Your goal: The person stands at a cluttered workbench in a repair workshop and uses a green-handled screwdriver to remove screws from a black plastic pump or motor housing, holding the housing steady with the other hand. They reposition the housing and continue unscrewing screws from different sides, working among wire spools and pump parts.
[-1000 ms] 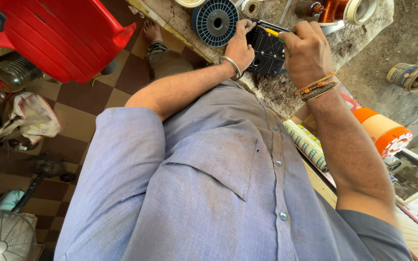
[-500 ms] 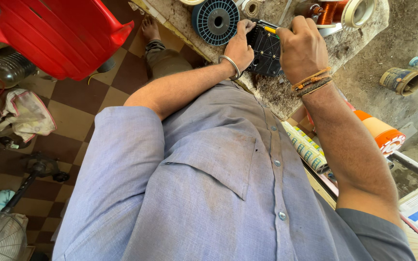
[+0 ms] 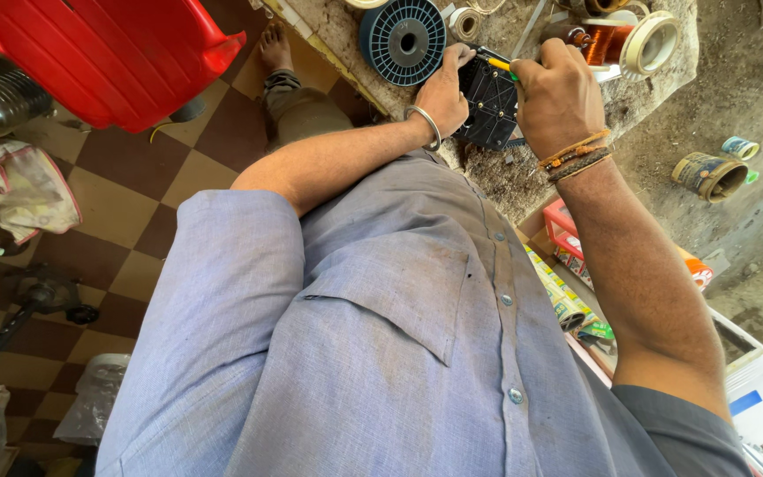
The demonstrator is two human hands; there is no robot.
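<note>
Working at a rough stone workbench (image 3: 567, 168), the person has both hands on a black square plastic part (image 3: 487, 106) that lies flat on the bench top. Far out to the left of the left hand, on the checkered floor, a red plastic chair (image 3: 99, 53) stands, with a crumpled cloth (image 3: 15, 190) below it. Closer in, just beside the left hand on its outer side, a dark blue empty wire spool (image 3: 404, 40) rests on the bench. The left hand (image 3: 443, 93), a metal bangle at its wrist, is curled around the left edge of the black part, fingers over its top corner, pinning it in place. The black part sits between the two hands, touching both. The right hand (image 3: 558, 102), thread bands at its wrist, is closed in a fist around a yellow-handled tool (image 3: 498, 64), whose yellow end pokes out toward the part's upper edge; its tip is hidden, so what kind of tool it is cannot be told. Just beyond the right hand's knuckles a spool of copper wire (image 3: 615, 40) lies on the bench. Well off to the right of that hand, down on the ground, an open round tin (image 3: 708, 174) lies on its side
</note>
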